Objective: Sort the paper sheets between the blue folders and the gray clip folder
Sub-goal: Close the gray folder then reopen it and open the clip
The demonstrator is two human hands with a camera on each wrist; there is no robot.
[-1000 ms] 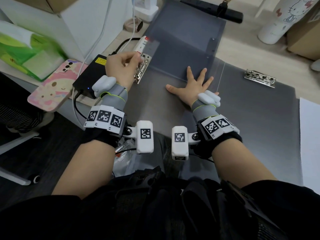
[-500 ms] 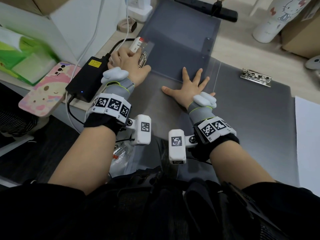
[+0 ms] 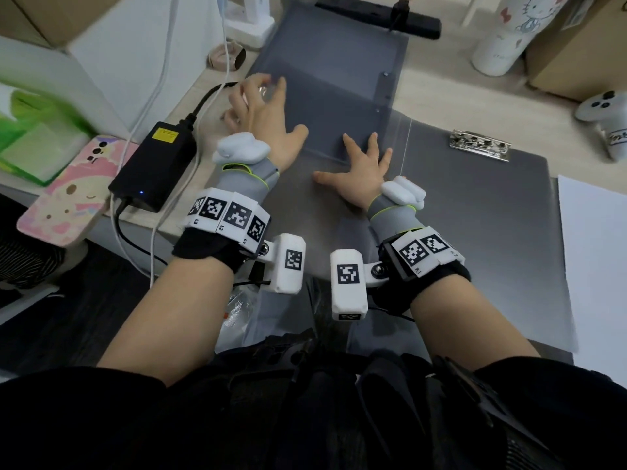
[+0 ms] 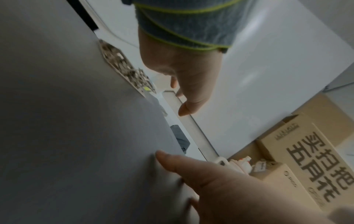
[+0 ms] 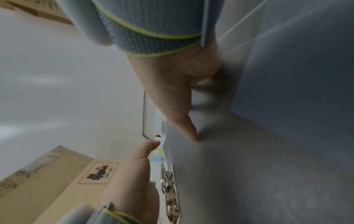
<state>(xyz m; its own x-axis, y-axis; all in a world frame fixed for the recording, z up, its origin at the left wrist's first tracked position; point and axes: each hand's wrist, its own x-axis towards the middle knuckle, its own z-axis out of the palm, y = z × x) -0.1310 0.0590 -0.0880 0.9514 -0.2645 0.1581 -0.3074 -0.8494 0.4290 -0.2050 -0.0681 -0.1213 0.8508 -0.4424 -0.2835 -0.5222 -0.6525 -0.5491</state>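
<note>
The gray clip folder [image 3: 475, 232] lies open across the desk, with one metal clip [image 3: 480, 149] on its right half. A blue-gray folder [image 3: 332, 62] overlaps its far part. My left hand [image 3: 261, 106] is spread over the folder's left edge and hides the second clip, which shows in the right wrist view as the clip [image 5: 170, 189]. My right hand [image 3: 359, 164] lies flat with fingers spread at the lower edge of the blue-gray folder, its thumb [image 5: 184, 121] pressing on the surface. A white paper sheet [image 3: 597, 266] lies at the right edge.
A black power adapter [image 3: 156, 164] with cables, a pink phone [image 3: 68, 195] and a green tissue pack [image 3: 34, 140] sit to the left. Behind stand a black power strip [image 3: 383, 11] and a white bottle [image 3: 509, 35]. A white controller [image 3: 607, 113] lies far right.
My left hand let go of the left clip, moved forward and spread flat over it. The right hand has stayed flat on the folder.
</note>
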